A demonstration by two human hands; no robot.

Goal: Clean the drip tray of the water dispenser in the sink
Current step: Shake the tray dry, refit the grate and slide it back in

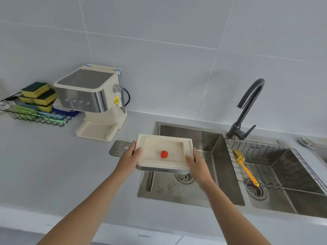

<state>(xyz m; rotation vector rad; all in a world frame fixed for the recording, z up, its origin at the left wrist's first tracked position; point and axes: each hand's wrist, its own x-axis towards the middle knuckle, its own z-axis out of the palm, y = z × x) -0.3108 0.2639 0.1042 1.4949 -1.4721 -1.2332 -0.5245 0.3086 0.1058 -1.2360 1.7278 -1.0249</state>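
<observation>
The cream drip tray [169,147] with a small red float [164,154] in its middle is held level above the left edge of the left sink basin [208,156]. My left hand [130,156] grips its left side and my right hand [196,163] grips its right side. The cream and steel water dispenser [92,96] stands on the counter at the left, its base slot bare. The tray's perforated metal grate [120,147] lies flat on the counter just left of the tray.
A dark faucet [247,106] rises behind the divider between the two basins. A wire rack [276,165] with a yellow brush [246,168] sits in the right basin. A wire basket [35,115] holds several sponges at far left. Specks lie on the left basin's floor.
</observation>
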